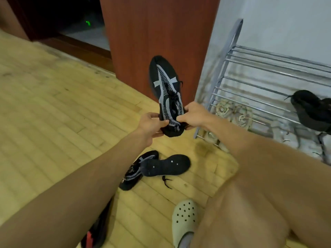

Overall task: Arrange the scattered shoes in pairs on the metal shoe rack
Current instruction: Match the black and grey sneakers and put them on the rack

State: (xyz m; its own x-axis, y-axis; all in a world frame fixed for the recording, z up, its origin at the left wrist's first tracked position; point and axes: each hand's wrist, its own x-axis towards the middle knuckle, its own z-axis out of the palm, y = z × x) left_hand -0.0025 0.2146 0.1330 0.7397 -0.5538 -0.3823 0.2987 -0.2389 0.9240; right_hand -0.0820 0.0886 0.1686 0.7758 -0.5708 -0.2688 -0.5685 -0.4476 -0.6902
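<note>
Left hand (pixel 152 122) and right hand (pixel 192 116) both grip heel end of black-grey shoe (pixel 165 90), one each side; toe points far, held in air above floor (pixel 53 104). Near, on floor: two more black shoes (pixel 154 167), one lying across other, sole up. Pale clog (pixel 184 219) nearest. Right: metal rack (pixel 259 72) holds one dark shoe (pixel 311 110) and beige shoes (pixel 234 111), count unclear.

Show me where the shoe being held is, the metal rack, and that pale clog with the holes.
Held black shoe (pixel 165 83): head view, on the grey cross pattern of its upper.
Metal shoe rack (pixel 268 61): head view, on an upper shelf bar.
Pale clog (pixel 185 214): head view, on its perforated toe.
</note>
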